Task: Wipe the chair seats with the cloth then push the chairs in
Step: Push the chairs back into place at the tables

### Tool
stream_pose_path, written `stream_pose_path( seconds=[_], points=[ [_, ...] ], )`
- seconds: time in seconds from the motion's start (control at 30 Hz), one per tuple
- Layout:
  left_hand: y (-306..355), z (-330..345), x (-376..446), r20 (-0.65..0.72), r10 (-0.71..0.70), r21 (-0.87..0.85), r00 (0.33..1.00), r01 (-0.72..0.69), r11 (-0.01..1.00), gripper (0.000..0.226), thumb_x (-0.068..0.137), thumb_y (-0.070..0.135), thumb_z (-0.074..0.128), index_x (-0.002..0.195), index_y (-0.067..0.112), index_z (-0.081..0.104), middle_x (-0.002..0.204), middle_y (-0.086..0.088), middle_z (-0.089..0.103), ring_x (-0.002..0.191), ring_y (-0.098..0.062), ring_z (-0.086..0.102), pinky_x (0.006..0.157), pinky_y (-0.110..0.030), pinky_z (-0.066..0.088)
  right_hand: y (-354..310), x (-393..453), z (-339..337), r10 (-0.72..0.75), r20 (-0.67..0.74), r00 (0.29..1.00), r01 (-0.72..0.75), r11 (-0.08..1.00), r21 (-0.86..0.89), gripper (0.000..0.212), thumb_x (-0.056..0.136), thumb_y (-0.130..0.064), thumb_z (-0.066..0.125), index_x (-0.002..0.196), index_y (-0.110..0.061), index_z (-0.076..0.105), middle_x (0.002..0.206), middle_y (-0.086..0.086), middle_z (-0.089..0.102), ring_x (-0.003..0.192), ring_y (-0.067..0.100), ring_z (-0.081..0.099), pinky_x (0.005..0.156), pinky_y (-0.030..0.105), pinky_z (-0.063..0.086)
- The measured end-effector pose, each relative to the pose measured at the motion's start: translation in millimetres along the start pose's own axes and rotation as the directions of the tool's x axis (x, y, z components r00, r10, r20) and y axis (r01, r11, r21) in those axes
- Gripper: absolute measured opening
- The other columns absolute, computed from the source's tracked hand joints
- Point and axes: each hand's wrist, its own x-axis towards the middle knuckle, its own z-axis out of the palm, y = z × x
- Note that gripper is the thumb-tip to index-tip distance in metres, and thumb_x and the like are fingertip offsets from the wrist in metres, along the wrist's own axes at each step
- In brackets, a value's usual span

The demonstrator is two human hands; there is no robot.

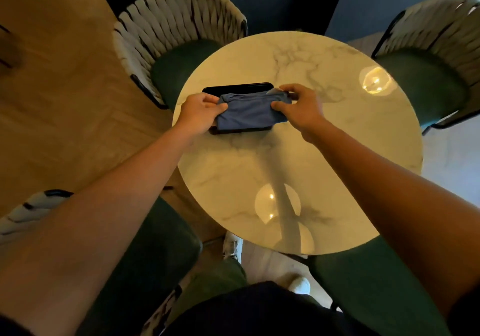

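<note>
Both hands are over the round marble table [298, 154], w/ the blue cloth [250, 112] stretched between them. The left hand [200, 112] pinches the cloth's left end, fingers curled on it, and the right hand [298, 107] pinches the right end near the top corner, so both are closed on the fabric, not free. The cloth lies on, or just above, a black tray [239, 87] in the middle of the table; I cannot tell if it is already lifted off. Four chairs stand around: the far-left chair [166, 37] and far-right chair [436, 50] have woven backs and dark green seats, and both are pulled out only a little, their seats partly under the table edge. The near-left chair [145, 252] and near-right chair [363, 291] are close to the person's legs. No seat looks wiped yet, so I judge the task is at its very start, approx. the pick-up step. What can go wrong: the tray looks light and the table top is glossy, so if the cloth catches on the tray rim while going up, the tray can slide or tip. Also the cloth is bunched, so if it is not opened or folded flat, it will wipe the seat badly, esp. at the edges. The far seats sit partly below the table, so w/o pulling them out first, the hidden part stays unwiped.
</note>
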Motion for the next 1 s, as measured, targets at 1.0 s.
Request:
stream_pose_path(
  seconds=[1.0],
  points=[
    [25.4, 128.6, -32.4, 0.713, 0.155, 0.248, 0.684, -0.453, 0.856, 0.024, 0.100, 0.029, 0.063, 0.121, 0.021, 0.067, 0.115, 0.006, 0.067, 0.104, -0.009, 0.063, 0.082, -0.018, 0.046, 39.2, -98.4, -81.7, 0.218, 0.060, 0.974, -0.176, 0.897, -0.405, 0.039, 0.099, -0.035, 0.063, 0.135, -0.019, 0.062, 0.133, 0.000, 0.063, 0.116, 0.016, 0.061, 0.100, 0.028, 0.043]
  ],
)
